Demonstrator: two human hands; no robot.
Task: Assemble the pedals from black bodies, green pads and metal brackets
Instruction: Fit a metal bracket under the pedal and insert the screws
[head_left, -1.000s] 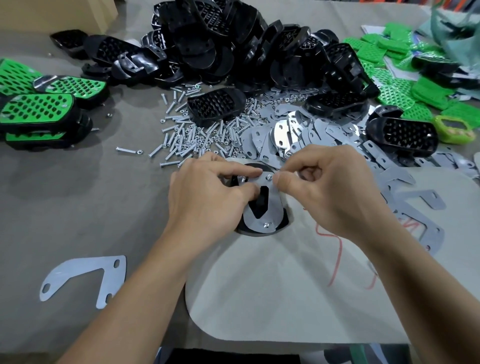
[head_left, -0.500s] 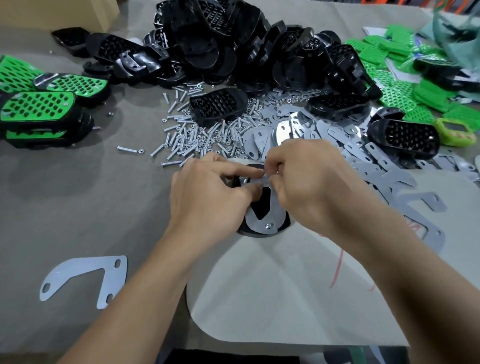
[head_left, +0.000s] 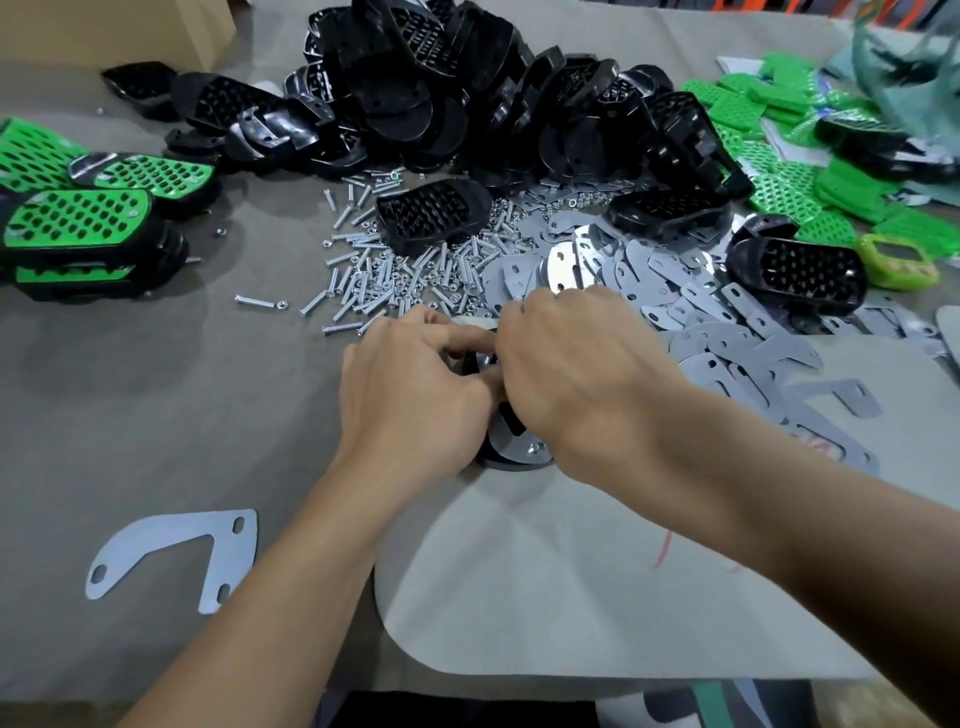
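Observation:
A black pedal body (head_left: 511, 460) lies underside up in front of me with a metal bracket (head_left: 522, 448) on it; a fastener shows at the bracket's near end. My left hand (head_left: 415, 395) grips the body's left side, forefinger stretched over its far end. My right hand (head_left: 582, 374) covers most of the bracket, fingers curled down at the far end; what they pinch is hidden. Behind lie a heap of black bodies (head_left: 447, 88), loose green pads (head_left: 779, 171) at the right and a spread of metal brackets (head_left: 675, 306).
Screws and nuts (head_left: 384, 270) are strewn beyond my hands. Finished green-and-black pedals (head_left: 78, 223) are stacked at the far left. A lone angled bracket (head_left: 176, 556) lies near left. A pale mat (head_left: 597, 597) covers the near table. A yellow-green timer (head_left: 898, 262) sits at right.
My right hand has moved left and forward over the bracket, now hiding most of it. My left hand keeps its grip on the body.

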